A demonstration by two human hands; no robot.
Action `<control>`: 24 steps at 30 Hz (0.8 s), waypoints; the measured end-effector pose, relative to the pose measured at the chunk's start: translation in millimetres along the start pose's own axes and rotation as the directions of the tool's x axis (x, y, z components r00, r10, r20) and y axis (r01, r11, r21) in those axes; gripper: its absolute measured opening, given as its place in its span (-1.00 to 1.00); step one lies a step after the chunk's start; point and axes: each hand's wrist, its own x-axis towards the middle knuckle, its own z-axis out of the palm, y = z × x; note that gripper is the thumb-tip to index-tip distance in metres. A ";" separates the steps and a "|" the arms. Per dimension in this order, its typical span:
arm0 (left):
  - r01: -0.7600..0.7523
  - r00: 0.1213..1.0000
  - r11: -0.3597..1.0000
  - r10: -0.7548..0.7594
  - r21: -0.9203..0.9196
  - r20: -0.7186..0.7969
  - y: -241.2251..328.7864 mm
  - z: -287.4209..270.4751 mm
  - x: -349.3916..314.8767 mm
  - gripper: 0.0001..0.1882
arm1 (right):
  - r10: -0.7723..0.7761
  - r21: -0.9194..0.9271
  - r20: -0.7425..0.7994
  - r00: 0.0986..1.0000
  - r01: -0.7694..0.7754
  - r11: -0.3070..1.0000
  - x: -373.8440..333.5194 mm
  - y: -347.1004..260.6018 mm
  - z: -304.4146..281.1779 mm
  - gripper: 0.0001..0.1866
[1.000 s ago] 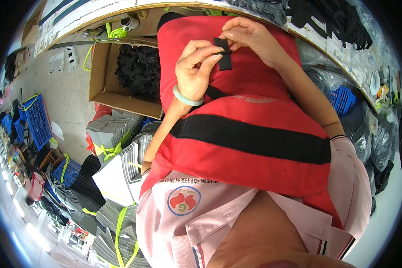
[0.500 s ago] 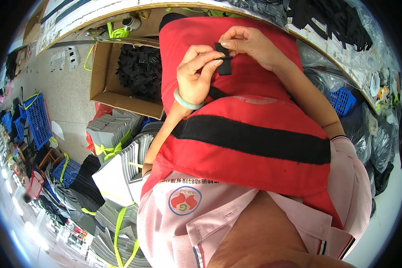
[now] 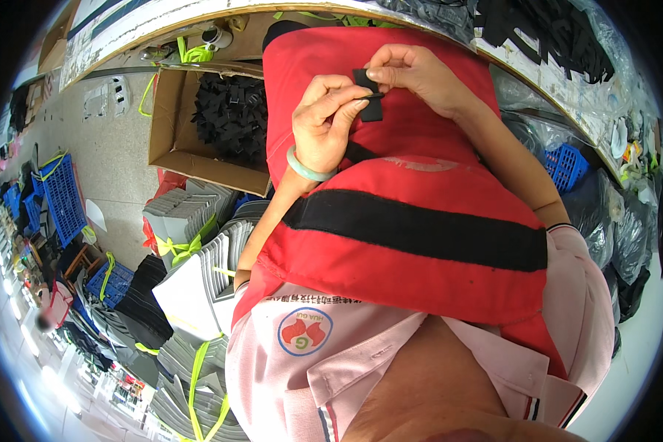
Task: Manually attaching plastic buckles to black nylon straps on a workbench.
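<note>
- Black strip [image 3: 372, 111]: short, flat, matte, straight-edged, narrow dark band across the middle. Sits above red apron [image 3: 398, 278], upper lap area.
- Left grip [image 3: 322, 121]: thumb and index pinched on strip at the band, covering part of it.
- Right grip [image 3: 420, 77]: thumb at strip's upper end; far fingertips hidden, can't tell if pinched.
- Pink shirt [image 3: 265, 376]: round blue-ringed emblem [image 3: 305, 331], red shapes; dark lettering [image 3: 320, 298] inverted, partly under apron edge.

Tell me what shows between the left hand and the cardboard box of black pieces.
In the head view, only a strip of the red apron shows between the left hand and the cardboard box.
</note>
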 end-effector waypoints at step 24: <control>0.319 0.939 0.605 -0.095 0.729 -0.331 -19.4 -194.2 -66.0 -0.68 | 0.098 -0.284 0.075 0.992 -0.072 0.956 16.9 29.5 13.3 -0.76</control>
